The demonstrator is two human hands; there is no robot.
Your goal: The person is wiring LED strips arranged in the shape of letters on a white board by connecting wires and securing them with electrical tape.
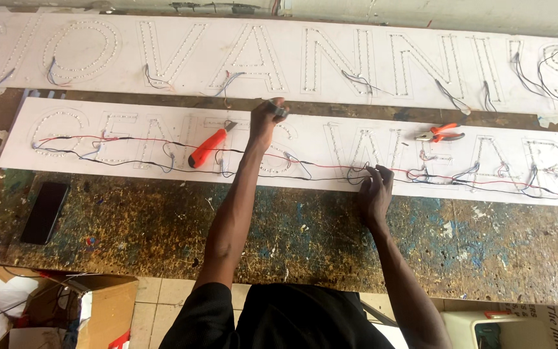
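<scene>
Cardboard box [92, 304] cropped, hands [374, 194] on wires [330, 169]

knife [206, 148] left of pliers [440, 133] — both on board [330, 152]

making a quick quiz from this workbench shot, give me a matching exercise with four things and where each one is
Things:
1. orange-handled knife
2. orange pliers
3. black phone
4. cardboard box

Places:
a. on the bare bench, far left
b. on the floor below the bench
c. on the near white board, left of the left hand
d. on the near white board, right of the right hand

Pairs: 1-c, 2-d, 3-a, 4-b
</scene>
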